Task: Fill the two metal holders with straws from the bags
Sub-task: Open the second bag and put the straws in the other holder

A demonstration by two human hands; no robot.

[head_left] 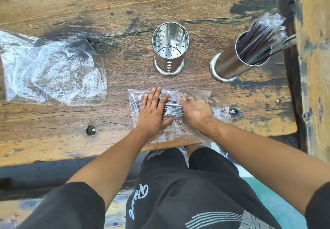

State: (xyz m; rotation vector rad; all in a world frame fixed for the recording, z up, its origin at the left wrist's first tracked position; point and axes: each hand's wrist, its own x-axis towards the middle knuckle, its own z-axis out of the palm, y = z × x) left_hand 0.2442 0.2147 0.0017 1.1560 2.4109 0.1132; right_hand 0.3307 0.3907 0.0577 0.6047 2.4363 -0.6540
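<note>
Left hand flat on straw bag, right hand inside plastic, grip unclear.

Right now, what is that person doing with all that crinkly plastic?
A person is filling two metal holders with straws. The left hand presses flat on a clear bag of straws on the wooden table, while the right hand reaches inside it. The right holder already has straws; the middle holder is empty. An emptied bag lies left.

Single head-worn view, looking steeply down, close over the wooden table edge
</note>
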